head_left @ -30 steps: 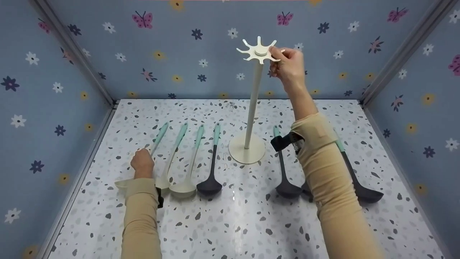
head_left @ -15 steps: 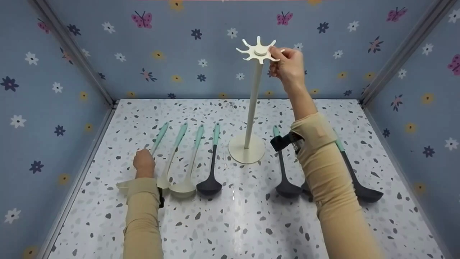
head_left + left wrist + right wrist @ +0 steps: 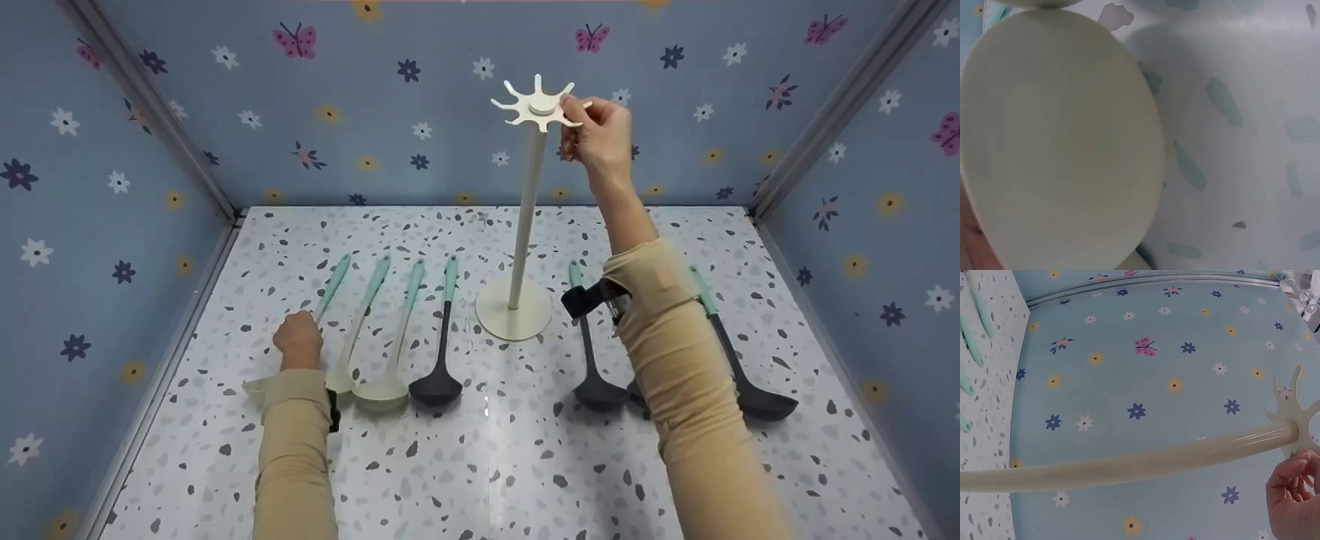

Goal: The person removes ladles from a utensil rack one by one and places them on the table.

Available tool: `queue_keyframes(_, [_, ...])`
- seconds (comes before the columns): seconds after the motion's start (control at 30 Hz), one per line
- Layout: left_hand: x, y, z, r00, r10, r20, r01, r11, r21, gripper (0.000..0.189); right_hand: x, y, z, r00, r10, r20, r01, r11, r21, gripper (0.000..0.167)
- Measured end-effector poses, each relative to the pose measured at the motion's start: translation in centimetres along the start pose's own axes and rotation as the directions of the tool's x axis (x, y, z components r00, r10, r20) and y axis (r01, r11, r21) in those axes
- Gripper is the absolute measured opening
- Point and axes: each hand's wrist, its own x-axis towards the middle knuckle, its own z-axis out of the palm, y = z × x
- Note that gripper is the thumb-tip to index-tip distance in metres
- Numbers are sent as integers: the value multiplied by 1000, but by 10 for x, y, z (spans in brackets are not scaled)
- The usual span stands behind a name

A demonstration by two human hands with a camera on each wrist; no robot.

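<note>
A cream utensil stand (image 3: 526, 217) rises from a round base, topped by a star-shaped ring of hooks. My right hand (image 3: 606, 139) pinches one of these hooks between thumb and fingers, also seen at the right edge of the right wrist view. On the left, my left hand (image 3: 298, 341) grips the shaft of the leftmost cream ladle (image 3: 334, 281), whose mint handle end points away from me. My sleeve covers part of its bowl. A pale ladle bowl (image 3: 1067, 135) fills much of the left wrist view, with a bit of hand at the lower left.
Two more cream ladles (image 3: 382, 396) and a dark ladle (image 3: 437, 386) lie left of the stand. Right of it are further dark ladles (image 3: 600, 390), one mostly hidden under the right forearm. Patterned walls enclose the speckled tabletop (image 3: 487, 465) at the back and sides.
The left hand shifts slightly right, then back left, while gripping the ladle. The right hand stays at the stand's hook, and the stand stays in place.
</note>
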Motion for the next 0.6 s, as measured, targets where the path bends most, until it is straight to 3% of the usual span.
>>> queue_keyframes(0.13, [-1,3,-10,999,14,37,-14,1000,9,32,1,0,1,1000,-10,-16,9,1000,-19,22])
queue_keyframes(0.27, [-3,13,-21,997,68,37,-68,998,1,35,2,-1,1,1000,-7,-12,7,999,-36,21])
queue_keyframes(0.43, [-10,36,-36,986,168,21,-168,986,7,38,2,-1,-6,1000,5,26,-4,999,-44,20])
queue_keyframes(0.6, [-18,60,-55,970,244,13,-244,968,63,49,1,2,-17,996,-46,81,49,998,-38,22])
